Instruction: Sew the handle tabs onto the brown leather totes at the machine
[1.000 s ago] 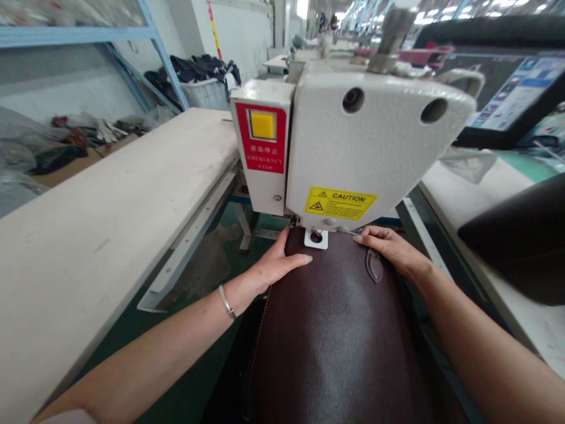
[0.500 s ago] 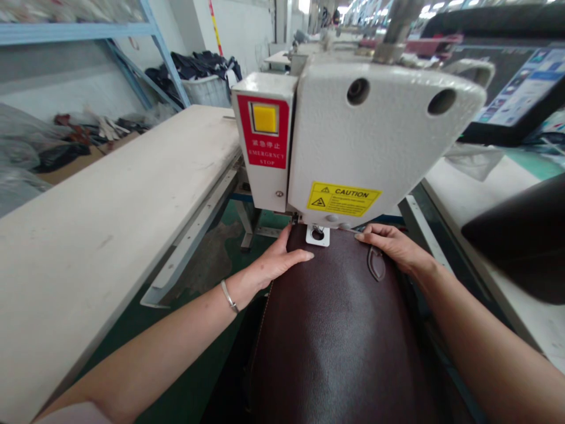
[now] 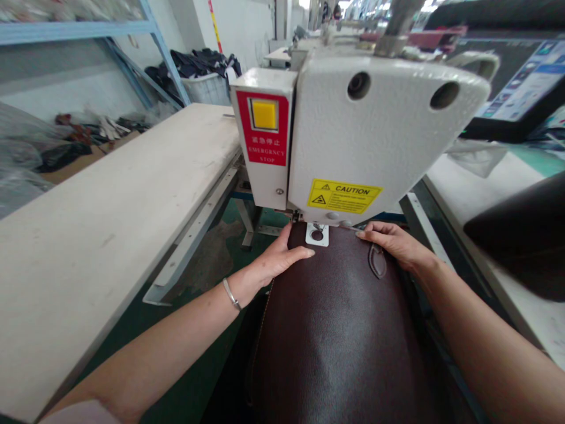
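Note:
A dark brown leather piece (image 3: 335, 330) curves up from the bottom of the view to the head of a sewing machine (image 3: 375, 135). My left hand (image 3: 282, 256) holds its left edge near the machine, thumb on top and fingers mostly hidden behind the edge. A white presser plate (image 3: 323, 241) with a round hole rests on the leather under the needle area. My right hand (image 3: 392, 241) pinches a thin brown leather strap (image 3: 377, 263) at the right side. The strap's looped, pointed end hangs below those fingers, against the leather.
A pale tabletop (image 3: 132, 200) extends along the left. A yellow emergency stop button (image 3: 265, 115) is on the machine's front. Another dark leather piece (image 3: 525, 235) lies on the right-hand table, below a monitor (image 3: 525, 88). Metal rails (image 3: 189, 241) flank the gap.
The view has shifted very slightly. Both hands keep their hold, and the leather and presser plate stay in nearly the same place.

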Demonstrator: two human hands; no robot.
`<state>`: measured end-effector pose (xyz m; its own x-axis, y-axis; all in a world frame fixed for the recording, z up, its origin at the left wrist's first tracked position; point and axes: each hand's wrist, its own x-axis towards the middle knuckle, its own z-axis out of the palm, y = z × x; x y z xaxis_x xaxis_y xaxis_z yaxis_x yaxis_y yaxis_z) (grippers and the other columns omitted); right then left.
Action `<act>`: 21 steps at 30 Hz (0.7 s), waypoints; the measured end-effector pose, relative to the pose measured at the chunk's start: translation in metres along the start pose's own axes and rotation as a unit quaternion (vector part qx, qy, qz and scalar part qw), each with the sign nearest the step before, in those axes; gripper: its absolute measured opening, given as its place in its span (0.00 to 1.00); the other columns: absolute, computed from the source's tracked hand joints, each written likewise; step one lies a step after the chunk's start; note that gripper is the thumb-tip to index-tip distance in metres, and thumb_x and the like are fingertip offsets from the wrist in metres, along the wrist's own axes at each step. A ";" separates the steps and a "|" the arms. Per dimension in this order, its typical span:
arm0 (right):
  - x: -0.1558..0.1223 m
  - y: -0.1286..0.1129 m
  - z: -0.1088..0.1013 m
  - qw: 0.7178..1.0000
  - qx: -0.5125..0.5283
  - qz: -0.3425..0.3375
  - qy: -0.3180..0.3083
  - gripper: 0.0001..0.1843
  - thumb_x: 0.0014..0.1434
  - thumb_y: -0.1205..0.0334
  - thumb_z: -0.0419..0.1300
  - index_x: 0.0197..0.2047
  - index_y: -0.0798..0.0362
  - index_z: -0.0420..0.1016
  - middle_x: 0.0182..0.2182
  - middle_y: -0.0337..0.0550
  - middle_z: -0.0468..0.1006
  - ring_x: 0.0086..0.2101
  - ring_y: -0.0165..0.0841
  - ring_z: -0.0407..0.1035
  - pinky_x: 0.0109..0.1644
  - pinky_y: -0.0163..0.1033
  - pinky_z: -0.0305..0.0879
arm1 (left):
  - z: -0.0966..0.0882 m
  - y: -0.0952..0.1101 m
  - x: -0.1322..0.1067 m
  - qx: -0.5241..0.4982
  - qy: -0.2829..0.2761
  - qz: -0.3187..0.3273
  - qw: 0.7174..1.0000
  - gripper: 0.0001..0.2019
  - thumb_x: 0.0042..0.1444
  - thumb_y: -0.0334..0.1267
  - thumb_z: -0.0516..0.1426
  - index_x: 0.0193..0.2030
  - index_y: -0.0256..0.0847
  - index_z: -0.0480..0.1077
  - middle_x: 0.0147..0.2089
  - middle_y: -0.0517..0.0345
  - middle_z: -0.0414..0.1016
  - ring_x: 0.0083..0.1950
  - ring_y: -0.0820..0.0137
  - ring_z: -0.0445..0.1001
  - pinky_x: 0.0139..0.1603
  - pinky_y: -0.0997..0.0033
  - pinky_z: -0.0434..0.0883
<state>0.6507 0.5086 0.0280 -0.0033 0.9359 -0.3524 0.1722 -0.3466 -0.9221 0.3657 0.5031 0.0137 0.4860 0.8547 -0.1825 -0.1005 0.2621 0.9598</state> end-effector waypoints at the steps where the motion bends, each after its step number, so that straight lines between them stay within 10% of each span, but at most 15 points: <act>1: 0.000 0.000 0.000 1.000 0.001 0.001 0.003 0.31 0.35 0.43 0.78 0.24 0.55 0.65 0.20 0.33 0.63 0.21 0.24 0.54 0.24 0.31 0.48 | 0.000 -0.001 0.000 -0.001 0.001 0.000 1.000 0.43 0.49 0.41 0.64 0.70 0.40 0.50 0.66 0.45 0.65 0.64 0.53 0.66 0.67 0.49 0.61; 21: -0.007 -0.002 0.005 0.998 0.049 0.035 0.018 0.32 0.30 0.47 0.80 0.22 0.54 0.62 0.18 0.33 0.61 0.20 0.22 0.51 0.22 0.30 0.45 | -0.003 0.004 0.003 0.057 0.003 0.010 0.998 0.39 0.50 0.46 0.64 0.66 0.39 0.54 0.67 0.44 0.63 0.68 0.52 0.61 0.70 0.48 0.56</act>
<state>0.6453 0.5024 0.0311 0.0416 0.9100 -0.4124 0.0730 -0.4145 -0.9071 0.3641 0.5083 0.0167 0.4789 0.8624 -0.1641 -0.0107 0.1926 0.9812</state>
